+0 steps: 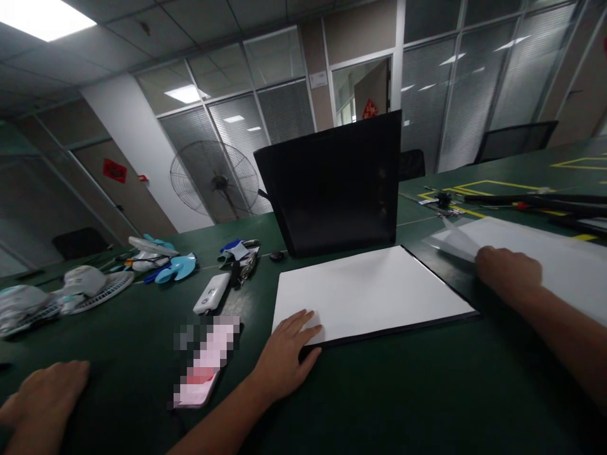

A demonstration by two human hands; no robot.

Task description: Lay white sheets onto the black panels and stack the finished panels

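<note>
My left hand [289, 354] lies flat, fingers spread, on the near left corner of a white sheet [370, 291] that rests on a black open folder [403, 325]. The folder's black cover [336, 183] stands upright behind the sheet. My right hand [508, 270] is off to the right with its fingers curled on the edge of a second white sheet [545, 253], whose left corner is lifted off the table. My hands are apart, one on each side of the folder.
Another hand [45, 392] rests on the green table [379, 404] at the bottom left. A phone [206, 363], a white power bank [212, 292], fan parts [85, 281], blue blades [176, 268] and small tools [521, 203] lie around. A standing fan [215, 180] is behind.
</note>
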